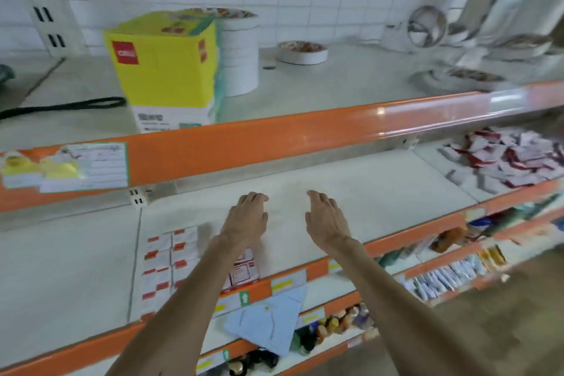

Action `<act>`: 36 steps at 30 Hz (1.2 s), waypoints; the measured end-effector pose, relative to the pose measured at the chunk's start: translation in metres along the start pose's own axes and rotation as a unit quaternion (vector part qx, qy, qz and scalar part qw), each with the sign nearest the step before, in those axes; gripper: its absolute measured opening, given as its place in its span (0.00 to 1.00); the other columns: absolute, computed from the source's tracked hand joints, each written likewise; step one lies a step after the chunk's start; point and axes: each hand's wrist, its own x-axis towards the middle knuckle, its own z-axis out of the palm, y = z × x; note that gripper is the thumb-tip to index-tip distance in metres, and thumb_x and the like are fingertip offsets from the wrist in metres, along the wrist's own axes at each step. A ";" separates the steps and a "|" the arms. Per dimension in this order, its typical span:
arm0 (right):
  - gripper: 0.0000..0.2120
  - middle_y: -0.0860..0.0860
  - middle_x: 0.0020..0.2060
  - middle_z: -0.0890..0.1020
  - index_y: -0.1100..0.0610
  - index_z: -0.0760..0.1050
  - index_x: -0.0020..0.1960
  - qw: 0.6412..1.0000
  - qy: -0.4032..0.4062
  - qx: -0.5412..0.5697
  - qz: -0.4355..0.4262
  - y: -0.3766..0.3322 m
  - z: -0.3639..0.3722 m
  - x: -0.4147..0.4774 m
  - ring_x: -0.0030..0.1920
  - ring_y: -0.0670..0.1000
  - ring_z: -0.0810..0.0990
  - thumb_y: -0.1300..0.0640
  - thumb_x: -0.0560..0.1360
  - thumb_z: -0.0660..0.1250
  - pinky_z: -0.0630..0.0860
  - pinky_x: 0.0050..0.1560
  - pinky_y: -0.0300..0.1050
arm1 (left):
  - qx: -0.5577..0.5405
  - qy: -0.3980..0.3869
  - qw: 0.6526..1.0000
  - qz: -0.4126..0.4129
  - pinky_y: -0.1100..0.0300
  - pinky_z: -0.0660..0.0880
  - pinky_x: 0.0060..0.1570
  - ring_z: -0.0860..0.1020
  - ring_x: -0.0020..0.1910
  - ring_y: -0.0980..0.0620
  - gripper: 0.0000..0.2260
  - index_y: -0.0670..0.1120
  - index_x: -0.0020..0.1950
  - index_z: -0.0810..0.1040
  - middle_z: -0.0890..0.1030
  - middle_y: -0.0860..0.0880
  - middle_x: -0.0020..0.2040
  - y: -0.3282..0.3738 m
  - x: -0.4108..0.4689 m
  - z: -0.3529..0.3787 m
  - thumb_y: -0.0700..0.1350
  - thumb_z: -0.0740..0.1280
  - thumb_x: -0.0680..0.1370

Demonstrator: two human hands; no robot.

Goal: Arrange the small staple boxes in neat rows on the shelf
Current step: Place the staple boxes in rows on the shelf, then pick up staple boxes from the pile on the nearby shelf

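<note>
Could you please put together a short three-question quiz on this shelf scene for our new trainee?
1. True or false: the left hand is holding a box.
2. Where does the loose pile of boxes lie: A) right end of the middle shelf, B) top shelf, C) floor?
3. Fill in: the neat rows of boxes lie to the ___ of the right hand.
Key: 1 false; 2 A; 3 left.

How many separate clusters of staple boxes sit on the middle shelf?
2: neat rows at the left, partly hidden by the left forearm; a loose pile at far right.
</note>
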 end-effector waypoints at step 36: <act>0.18 0.59 0.63 0.75 0.58 0.66 0.68 0.952 0.111 0.007 0.285 0.627 -0.192 -0.104 0.60 0.61 0.71 0.55 0.80 0.60 0.70 0.58 0.53 | 0.005 -0.108 0.958 0.264 0.51 0.68 0.63 0.69 0.64 0.45 0.16 0.42 0.65 0.69 0.72 0.44 0.64 0.627 0.172 0.294 0.42 0.62 0.78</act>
